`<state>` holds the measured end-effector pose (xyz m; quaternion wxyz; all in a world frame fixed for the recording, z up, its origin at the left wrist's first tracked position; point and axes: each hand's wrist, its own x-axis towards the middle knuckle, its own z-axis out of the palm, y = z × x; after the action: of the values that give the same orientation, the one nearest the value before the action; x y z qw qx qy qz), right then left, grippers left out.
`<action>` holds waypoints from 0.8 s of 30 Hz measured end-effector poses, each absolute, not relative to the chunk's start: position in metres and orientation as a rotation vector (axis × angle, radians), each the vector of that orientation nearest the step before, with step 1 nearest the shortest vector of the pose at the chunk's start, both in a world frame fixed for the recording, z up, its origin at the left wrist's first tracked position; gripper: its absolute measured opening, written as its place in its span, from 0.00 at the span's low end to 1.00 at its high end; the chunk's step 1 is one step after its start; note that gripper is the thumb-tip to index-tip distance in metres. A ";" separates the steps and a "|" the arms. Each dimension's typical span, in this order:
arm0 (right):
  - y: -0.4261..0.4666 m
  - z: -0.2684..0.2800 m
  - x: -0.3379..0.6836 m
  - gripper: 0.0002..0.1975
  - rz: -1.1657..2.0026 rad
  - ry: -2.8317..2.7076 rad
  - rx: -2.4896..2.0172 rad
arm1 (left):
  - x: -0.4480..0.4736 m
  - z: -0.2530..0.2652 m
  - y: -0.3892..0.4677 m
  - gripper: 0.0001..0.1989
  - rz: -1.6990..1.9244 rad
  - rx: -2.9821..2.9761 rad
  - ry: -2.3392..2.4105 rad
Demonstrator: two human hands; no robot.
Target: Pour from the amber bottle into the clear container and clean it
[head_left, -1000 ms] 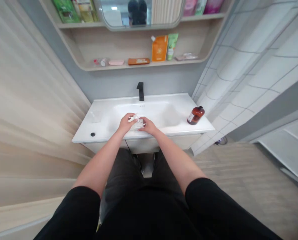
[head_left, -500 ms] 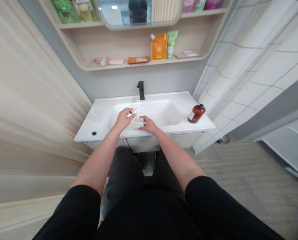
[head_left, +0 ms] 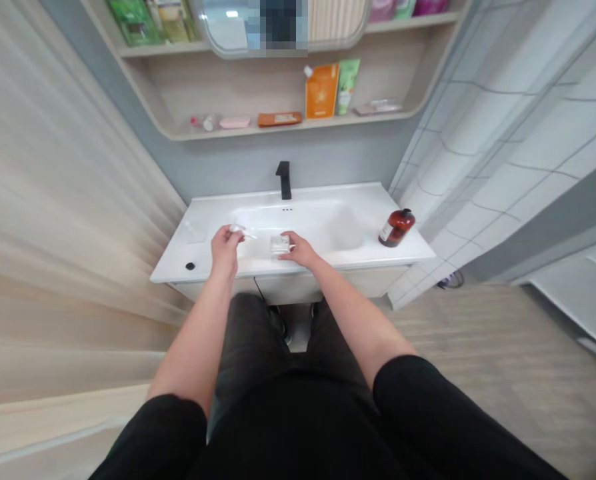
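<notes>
My left hand [head_left: 225, 250] is closed over the left part of the sink, pinching a small white piece with a thin stem [head_left: 243, 232]; it looks like a pump top. The stem points right. My right hand [head_left: 298, 251] grips a small clear, blocky container [head_left: 279, 245] from its right side, above the front of the white basin [head_left: 323, 223]. A gap separates the stem from the container. Whether anything is inside the container I cannot tell. On the counter's right stands an amber bottle [head_left: 397, 227] with a white label.
A black faucet [head_left: 284, 180] rises behind the basin. A black round cap [head_left: 190, 266] and a clear item [head_left: 195, 232] lie on the left counter. Above, a wall shelf [head_left: 178, 133] holds an orange pouch [head_left: 321, 92] and a green tube [head_left: 347, 85]. A curtain [head_left: 78, 200] hangs at left.
My left hand has moved left, carrying the white stemmed piece away from the clear container. My right hand holds the container in nearly the same place.
</notes>
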<state>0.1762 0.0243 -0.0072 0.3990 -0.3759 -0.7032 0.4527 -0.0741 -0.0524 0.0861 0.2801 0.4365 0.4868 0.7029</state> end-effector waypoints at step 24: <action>0.020 -0.003 0.179 0.43 1.168 -1.779 -0.949 | -0.305 0.039 -0.122 0.09 1.496 0.748 2.407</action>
<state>0.1788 0.0204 -0.0026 0.3946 -0.3743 -0.7016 0.4604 -0.3047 -0.1216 0.0393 0.1050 0.2537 0.8166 0.5077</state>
